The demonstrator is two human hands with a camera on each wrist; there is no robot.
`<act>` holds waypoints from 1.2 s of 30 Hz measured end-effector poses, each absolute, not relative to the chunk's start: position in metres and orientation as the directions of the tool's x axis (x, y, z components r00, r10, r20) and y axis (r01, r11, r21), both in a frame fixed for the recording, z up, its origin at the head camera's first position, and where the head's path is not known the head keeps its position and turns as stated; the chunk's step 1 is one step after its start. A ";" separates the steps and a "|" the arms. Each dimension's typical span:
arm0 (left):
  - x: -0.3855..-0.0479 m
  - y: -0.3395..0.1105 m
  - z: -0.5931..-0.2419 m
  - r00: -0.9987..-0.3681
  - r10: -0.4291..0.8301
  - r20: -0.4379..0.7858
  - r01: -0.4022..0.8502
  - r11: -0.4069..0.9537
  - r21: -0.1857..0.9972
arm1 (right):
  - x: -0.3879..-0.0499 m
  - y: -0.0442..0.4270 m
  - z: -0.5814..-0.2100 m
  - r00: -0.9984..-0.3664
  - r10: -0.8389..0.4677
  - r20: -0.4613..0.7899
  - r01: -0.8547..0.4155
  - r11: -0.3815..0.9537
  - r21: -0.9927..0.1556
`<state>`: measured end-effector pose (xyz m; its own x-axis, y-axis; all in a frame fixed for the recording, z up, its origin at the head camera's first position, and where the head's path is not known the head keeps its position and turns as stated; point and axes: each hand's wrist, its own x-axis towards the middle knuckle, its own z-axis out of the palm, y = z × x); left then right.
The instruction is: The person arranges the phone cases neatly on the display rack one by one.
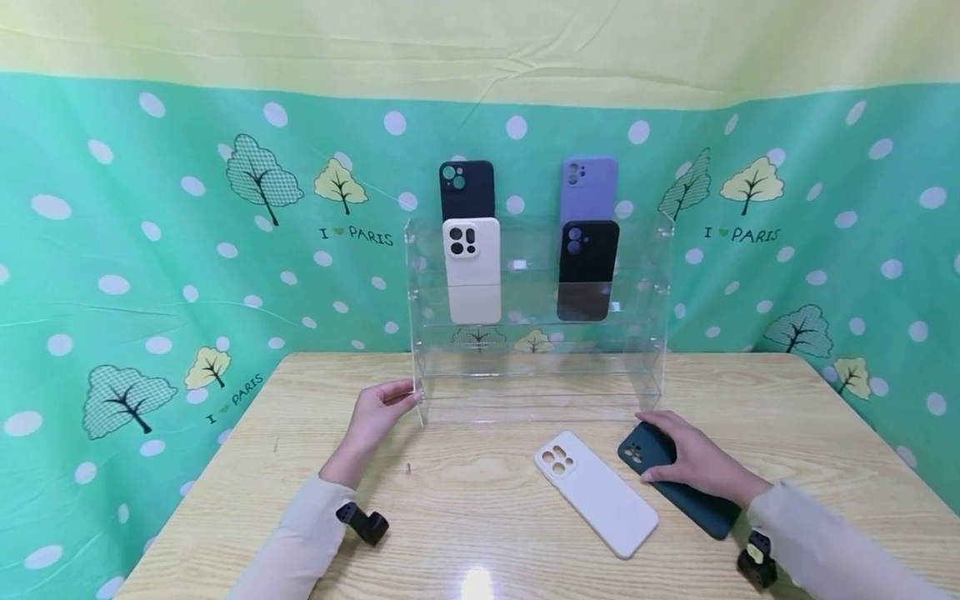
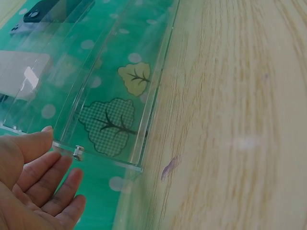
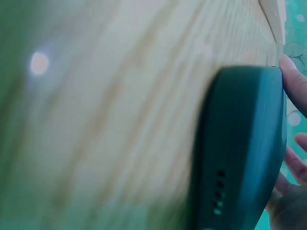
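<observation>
Phone case (image 1: 693, 502), gripped under the right hand (image 1: 699, 458), looks light and bendy, best held by its long edges; left hand (image 1: 377, 417) pinches the stand (image 1: 532, 408).

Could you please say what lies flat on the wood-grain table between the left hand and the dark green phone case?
A white rectangular phone case lies there, as the head view shows.
</observation>
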<state>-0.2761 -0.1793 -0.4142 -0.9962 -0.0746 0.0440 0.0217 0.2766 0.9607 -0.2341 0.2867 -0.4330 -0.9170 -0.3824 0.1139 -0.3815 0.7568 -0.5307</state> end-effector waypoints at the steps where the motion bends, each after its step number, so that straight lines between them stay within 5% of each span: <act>1: -0.276 -0.179 -0.414 -0.996 -0.077 0.042 0.019 0.276 0.961 | -0.234 0.286 -0.433 -0.917 -0.381 0.118 -0.383 0.755 -0.533; 12: -0.275 -0.178 -0.414 -0.997 -0.081 0.017 -0.006 0.276 0.961 | -0.233 0.281 -0.426 -0.940 -0.293 0.172 -0.335 0.706 -0.624; 27: -0.274 -0.177 -0.411 -0.996 -0.090 0.019 -0.007 0.283 0.959 | -0.236 0.275 -0.386 -0.942 -0.330 0.056 -0.259 0.613 -0.747; 36: -0.274 -0.177 -0.411 -0.996 -0.087 0.020 -0.006 0.288 0.958 | -0.239 0.262 -0.349 -0.980 -0.186 0.067 -0.167 0.598 -0.784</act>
<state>-0.2741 -0.1773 -0.4108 -0.9960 -0.0875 0.0203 -0.0058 0.2880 0.9576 -0.2392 0.2617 -0.3492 -0.9803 -0.1858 0.0673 -0.1672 0.5983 -0.7836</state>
